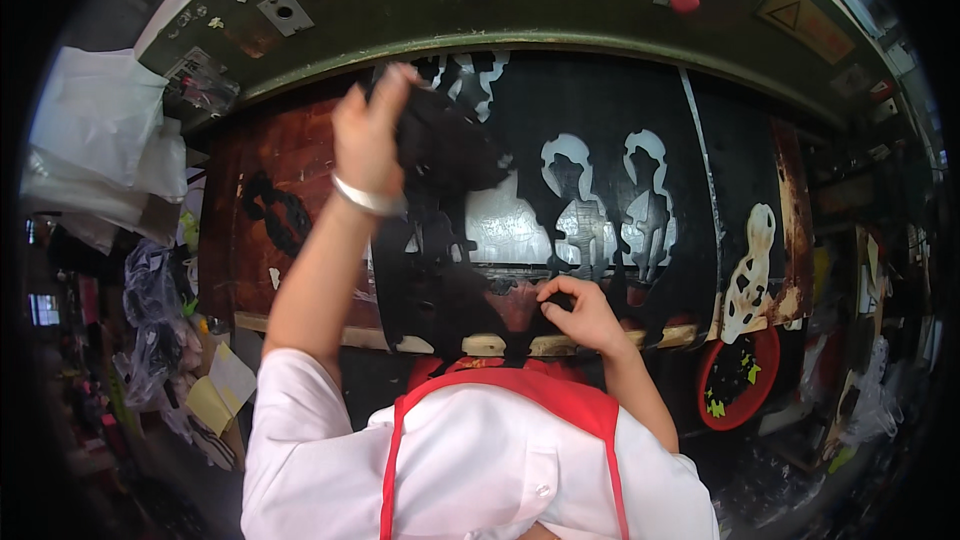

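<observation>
Head view, looking down over the person's white shirt and red apron [500, 410] at a die-cutting press. The left hand [368, 130], with a pale bangle at the wrist, is raised and clenched on a bunched wad of black sheet material [445, 145], lifting it off the press bed [290, 200]. The right hand [580, 312] is low, at the near edge of the bed, fingertips pinched on the lower margin of the same black sheet; this looks like holding the sheet down while the upper part is peeled away.

The sheet lies across the middle of the bed and is full of cut-out holes showing the light surface beneath, so it hangs ragged and floppy. To the left the brown bed surface is bare apart from a dark chain-like scrap [275, 212]. A pale wooden strip [490, 344] runs along the near edge. Above, the green press head [560, 0] overhangs the far edge, carrying two red buttons, leaving little room upward. A red round tray [740, 380] sits below the bed's right near corner.
</observation>
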`<state>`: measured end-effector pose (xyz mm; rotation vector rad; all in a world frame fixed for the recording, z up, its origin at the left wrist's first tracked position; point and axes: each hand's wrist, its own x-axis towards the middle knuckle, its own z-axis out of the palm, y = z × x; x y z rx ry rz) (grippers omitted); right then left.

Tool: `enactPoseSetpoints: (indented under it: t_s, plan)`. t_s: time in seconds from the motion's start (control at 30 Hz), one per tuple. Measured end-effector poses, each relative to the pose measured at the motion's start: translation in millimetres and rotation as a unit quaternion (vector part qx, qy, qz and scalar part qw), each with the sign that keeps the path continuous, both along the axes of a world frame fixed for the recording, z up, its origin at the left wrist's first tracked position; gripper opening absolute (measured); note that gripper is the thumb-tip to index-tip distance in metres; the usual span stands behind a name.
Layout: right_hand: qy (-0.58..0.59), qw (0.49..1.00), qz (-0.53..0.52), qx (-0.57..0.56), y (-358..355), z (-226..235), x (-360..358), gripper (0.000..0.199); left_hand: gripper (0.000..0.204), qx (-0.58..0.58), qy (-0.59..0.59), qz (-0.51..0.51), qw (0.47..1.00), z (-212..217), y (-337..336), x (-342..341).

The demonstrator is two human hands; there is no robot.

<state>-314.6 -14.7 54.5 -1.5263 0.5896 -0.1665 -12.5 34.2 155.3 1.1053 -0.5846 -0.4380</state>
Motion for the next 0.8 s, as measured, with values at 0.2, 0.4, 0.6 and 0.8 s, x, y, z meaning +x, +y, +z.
enactPoseSetpoints:
  t_s: [0.2,0.4,0.6,0.8]
  plan:
    - [0.039,0.933,-0.085,-0.348,21,45,-15,0.019,0.019,-0.013,-0.025,0.050,0.998,86,-26,98]
    - [-0.093,0.942,-0.025,-0.322,45,42,7,0.018,0.019,0.043,-0.235,0.057,0.969,188,-15,118]
    - [0.035,0.975,0.210,0.068,42,3,54,0.022,0.013,0.134,-0.458,-0.038,0.878,115,49,53]
    - [-0.018,0.931,0.144,0.334,34,-35,54,0.012,0.023,0.103,-0.615,-0.224,0.749,-72,153,-74]
